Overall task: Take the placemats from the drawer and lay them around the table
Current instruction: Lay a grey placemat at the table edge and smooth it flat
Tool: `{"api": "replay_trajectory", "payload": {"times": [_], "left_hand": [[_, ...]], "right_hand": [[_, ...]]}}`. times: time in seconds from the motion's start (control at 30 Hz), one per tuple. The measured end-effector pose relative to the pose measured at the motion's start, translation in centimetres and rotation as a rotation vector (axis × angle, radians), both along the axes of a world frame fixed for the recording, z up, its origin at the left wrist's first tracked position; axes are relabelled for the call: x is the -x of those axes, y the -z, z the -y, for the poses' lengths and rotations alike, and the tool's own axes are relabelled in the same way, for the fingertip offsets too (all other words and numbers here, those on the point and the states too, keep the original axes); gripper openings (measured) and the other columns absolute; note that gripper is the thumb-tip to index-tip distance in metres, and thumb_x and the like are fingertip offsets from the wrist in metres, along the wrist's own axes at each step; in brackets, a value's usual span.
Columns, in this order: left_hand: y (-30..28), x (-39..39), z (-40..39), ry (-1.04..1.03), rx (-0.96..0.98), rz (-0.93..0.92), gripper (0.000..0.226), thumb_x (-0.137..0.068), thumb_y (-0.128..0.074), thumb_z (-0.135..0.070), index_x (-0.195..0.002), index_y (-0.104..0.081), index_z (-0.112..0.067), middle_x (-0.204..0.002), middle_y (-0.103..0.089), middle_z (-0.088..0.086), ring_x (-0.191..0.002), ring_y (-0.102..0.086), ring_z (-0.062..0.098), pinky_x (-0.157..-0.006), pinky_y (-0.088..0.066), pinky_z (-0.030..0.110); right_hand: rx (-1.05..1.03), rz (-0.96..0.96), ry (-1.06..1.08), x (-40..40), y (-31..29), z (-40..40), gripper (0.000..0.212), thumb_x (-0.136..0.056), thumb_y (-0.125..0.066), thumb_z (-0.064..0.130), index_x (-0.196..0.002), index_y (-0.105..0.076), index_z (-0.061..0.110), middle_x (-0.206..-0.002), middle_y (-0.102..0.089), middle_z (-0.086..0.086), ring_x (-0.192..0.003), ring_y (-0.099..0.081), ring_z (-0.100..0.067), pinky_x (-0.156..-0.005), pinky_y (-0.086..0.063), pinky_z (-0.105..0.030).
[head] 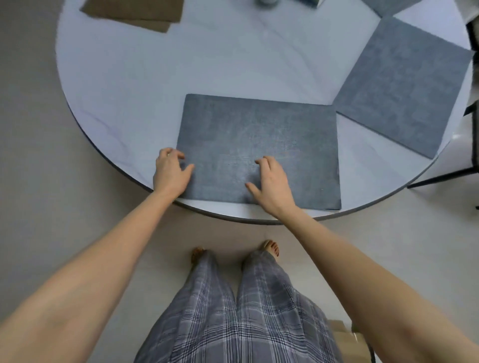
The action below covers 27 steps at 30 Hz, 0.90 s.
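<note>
A grey placemat [259, 134] lies flat at the near edge of the round white table [129, 90]. My left hand [171, 171] rests at the mat's left edge, fingers loosely bent, thumb on the mat. Over the mat's near middle, my right hand [270, 181] touches it with spread, relaxed fingers. Neither hand holds anything. A second grey placemat [401, 85] lies at the right rim, and a corner of a third grey placemat [388, 6] shows at the far right. A brown placemat [134, 13] lies at the far left.
A glass object [267, 2] stands at the table's far middle, cut off by the frame. A dark-framed chair [464, 165] stands at the right of the table. A cardboard box [347, 334] sits on the floor by my right arm.
</note>
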State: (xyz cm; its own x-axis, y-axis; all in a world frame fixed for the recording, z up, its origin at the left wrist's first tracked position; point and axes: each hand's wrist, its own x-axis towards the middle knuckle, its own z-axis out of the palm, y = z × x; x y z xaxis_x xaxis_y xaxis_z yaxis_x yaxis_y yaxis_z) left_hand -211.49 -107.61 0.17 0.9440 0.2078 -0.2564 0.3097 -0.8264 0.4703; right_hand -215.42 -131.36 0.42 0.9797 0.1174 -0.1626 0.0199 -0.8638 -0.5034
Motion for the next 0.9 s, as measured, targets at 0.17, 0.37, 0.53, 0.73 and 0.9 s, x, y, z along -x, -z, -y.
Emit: {"api": "replay_trajectory", "payload": {"times": [0.17, 0.37, 0.53, 0.73, 0.9], "left_hand": [[0.1, 1.4, -6.4, 0.019, -0.028, -0.203, 0.027, -0.083, -0.071, -0.022, -0.105, -0.073, -0.007, -0.149, -0.035, 0.016, -0.135, -0.041, 0.022, -0.109, -0.031, 0.027], [0.1, 2.0, -6.6, 0.035, 0.085, -0.246, 0.019, -0.079, -0.076, -0.013, -0.095, -0.076, -0.003, -0.157, -0.023, 0.019, -0.143, -0.03, 0.021, -0.114, -0.027, 0.028], [0.5, 2.5, -6.4, 0.003, 0.069, -0.245, 0.017, -0.082, -0.075, -0.018, -0.092, -0.076, -0.005, -0.161, -0.014, 0.007, -0.146, -0.023, 0.019, -0.118, -0.017, 0.05], [1.1, 2.8, -6.7, 0.002, 0.105, -0.241, 0.016, -0.084, -0.073, -0.02, -0.092, -0.073, -0.006, -0.162, -0.011, 0.001, -0.149, -0.013, 0.014, -0.116, -0.01, 0.06], [1.0, 3.0, -6.8, -0.01, 0.102, -0.215, 0.023, -0.085, -0.072, -0.021, -0.103, -0.072, -0.008, -0.16, -0.02, 0.002, -0.148, -0.016, 0.012, -0.115, -0.012, 0.061]], "right_hand": [[0.131, -0.152, 0.008, 0.2, 1.8, -6.3, 0.078, -0.08, -0.066, 0.051, -0.14, -0.033, 0.014, -0.152, -0.026, -0.014, -0.144, -0.018, -0.03, -0.116, -0.019, -0.046], [0.211, -0.267, 0.117, 1.0, 2.7, -9.6, 0.1, -0.076, -0.067, 0.058, -0.151, -0.012, 0.021, -0.161, 0.007, -0.009, -0.149, 0.006, -0.028, -0.119, -0.003, -0.052], [0.222, -0.293, 0.156, 1.0, 2.3, -10.2, 0.103, -0.077, -0.066, 0.058, -0.153, -0.007, 0.022, -0.161, 0.01, -0.008, -0.148, 0.009, -0.027, -0.119, -0.002, -0.052], [0.244, -0.303, 0.149, 1.0, 2.2, -10.3, 0.103, -0.078, -0.063, 0.06, -0.153, -0.004, 0.022, -0.161, 0.011, -0.008, -0.148, 0.011, -0.026, -0.119, -0.003, -0.052], [0.238, -0.293, 0.157, 1.1, 2.4, -10.4, 0.103, -0.078, -0.063, 0.061, -0.153, -0.004, 0.022, -0.161, 0.011, -0.008, -0.148, 0.011, -0.026, -0.119, -0.002, -0.052]]}}
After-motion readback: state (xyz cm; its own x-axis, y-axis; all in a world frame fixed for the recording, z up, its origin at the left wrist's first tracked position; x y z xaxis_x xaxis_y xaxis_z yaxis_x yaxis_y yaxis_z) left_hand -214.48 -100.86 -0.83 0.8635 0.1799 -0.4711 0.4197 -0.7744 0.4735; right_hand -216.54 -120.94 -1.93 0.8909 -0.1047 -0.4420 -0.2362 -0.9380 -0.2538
